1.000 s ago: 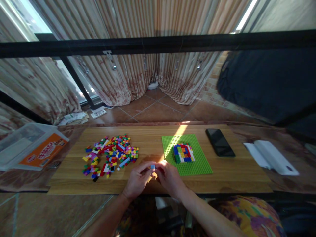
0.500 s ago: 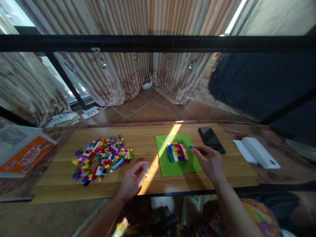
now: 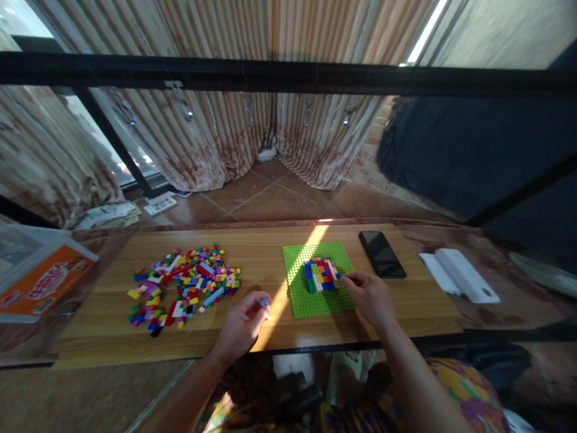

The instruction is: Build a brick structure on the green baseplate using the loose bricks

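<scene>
A green studded baseplate (image 3: 300, 304) lies on the wooden table with a small multicoloured brick build (image 3: 321, 275) standing on it. My right hand (image 3: 370, 296) is pinched on a small blue brick (image 3: 339, 276) at the right edge of that build; the fingertips partly hide it, and I cannot tell if it is pressed on. My left hand (image 3: 241, 319) is closed above the table, left of the baseplate, its fingertips round a light blue brick (image 3: 264, 302). Farther left a loose pile of toy bricks (image 3: 193, 281) in many colours is spread out.
A black phone (image 3: 382, 254) lies right of the baseplate on the table (image 3: 259, 252). Beyond the right end is a white object (image 3: 466, 276). A clear plastic box with an orange label (image 3: 47, 282) stands at the left end. A dark bar (image 3: 288, 75) crosses in front of the curtains.
My right hand has moved left, bringing the blue brick from beside the build to its right edge. The left hand stays nearly in place. The whole view has shifted slightly.
</scene>
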Tool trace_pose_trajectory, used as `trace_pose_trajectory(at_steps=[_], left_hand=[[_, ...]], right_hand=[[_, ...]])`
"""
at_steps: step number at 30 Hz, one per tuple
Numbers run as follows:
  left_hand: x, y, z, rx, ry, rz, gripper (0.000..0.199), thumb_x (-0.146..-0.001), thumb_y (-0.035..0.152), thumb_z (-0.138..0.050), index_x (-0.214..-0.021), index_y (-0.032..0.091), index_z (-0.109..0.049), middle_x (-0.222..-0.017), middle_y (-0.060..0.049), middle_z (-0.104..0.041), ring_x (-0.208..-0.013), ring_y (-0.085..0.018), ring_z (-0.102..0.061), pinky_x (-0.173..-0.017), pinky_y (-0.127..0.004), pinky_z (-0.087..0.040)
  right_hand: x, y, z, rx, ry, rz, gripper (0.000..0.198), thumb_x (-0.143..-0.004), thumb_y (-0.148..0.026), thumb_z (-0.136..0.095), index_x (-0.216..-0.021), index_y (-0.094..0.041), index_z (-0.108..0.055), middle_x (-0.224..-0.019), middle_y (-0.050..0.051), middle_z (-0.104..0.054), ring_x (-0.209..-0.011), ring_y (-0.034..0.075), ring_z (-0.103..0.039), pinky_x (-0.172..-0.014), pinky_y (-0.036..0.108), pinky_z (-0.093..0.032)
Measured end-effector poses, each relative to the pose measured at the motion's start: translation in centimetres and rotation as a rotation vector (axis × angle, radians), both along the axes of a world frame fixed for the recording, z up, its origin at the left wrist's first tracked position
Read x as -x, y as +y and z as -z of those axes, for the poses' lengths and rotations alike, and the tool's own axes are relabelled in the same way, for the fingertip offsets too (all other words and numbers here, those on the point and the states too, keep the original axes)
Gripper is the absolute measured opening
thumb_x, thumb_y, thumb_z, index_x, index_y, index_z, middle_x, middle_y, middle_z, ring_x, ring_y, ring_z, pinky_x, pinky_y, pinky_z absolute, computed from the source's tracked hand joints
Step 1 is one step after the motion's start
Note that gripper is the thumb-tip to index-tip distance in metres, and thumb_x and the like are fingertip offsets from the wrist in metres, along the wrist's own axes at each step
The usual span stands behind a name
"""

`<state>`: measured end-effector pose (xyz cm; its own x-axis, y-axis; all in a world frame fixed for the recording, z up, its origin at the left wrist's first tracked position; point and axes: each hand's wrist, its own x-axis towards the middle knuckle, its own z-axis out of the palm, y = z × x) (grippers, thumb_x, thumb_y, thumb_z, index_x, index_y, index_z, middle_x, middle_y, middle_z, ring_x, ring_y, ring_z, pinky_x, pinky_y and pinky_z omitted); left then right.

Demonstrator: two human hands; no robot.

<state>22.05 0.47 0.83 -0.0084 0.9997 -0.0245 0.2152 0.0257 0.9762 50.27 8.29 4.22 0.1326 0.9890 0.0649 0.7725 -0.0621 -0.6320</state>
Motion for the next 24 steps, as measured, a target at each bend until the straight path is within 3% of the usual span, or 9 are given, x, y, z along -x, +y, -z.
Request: trace_pose_trajectory(at_steps=[11, 19, 24], left_hand=[[0.1, 0.1, 0.3, 0.002, 0.02, 0.025, 0.018, -0.086, 0.032, -0.056, -0.096, 0.018, -0.063, -0.084, -0.003, -0.063, -0.074, -0.014, -0.06, -0.068, -0.024, -0.049], [0.1, 0.1, 0.0, -0.009, 0.049, 0.024, 0.018, -0.086, 0.031, -0.055, -0.096, 0.018, -0.063, -0.082, -0.003, -0.063, -0.075, -0.014, -0.061, -0.069, -0.025, -0.05], [0.0, 0.1, -0.3, -0.011, 0.062, 0.029, 0.017, -0.085, 0.03, -0.056, -0.094, 0.017, -0.063, -0.081, -0.003, -0.063, -0.074, -0.014, -0.06, -0.068, -0.024, -0.05]], right_hand=[[-0.4, 0.4, 1.4, 0.104, 0.154, -0.103, 0.039, -0.079, -0.051, -0.055, -0.085, -0.019, -0.077, -0.078, 0.006, -0.074, -0.07, 0.02, -0.065, -0.058, 0.026, -0.04], [-1.0, 0.9, 2.2, 0.125, 0.134, -0.109, 0.051, -0.085, -0.055, -0.045, -0.074, -0.015, -0.075, -0.06, 0.004, -0.066, -0.059, 0.017, -0.059, -0.052, 0.024, -0.035], [-1.3, 1.3, 3.0, 0.14, 0.238, -0.086, 0.051, -0.081, -0.057, -0.052, -0.085, -0.013, -0.077, -0.063, 0.004, -0.066, -0.059, 0.016, -0.058, -0.051, 0.024, -0.036]])
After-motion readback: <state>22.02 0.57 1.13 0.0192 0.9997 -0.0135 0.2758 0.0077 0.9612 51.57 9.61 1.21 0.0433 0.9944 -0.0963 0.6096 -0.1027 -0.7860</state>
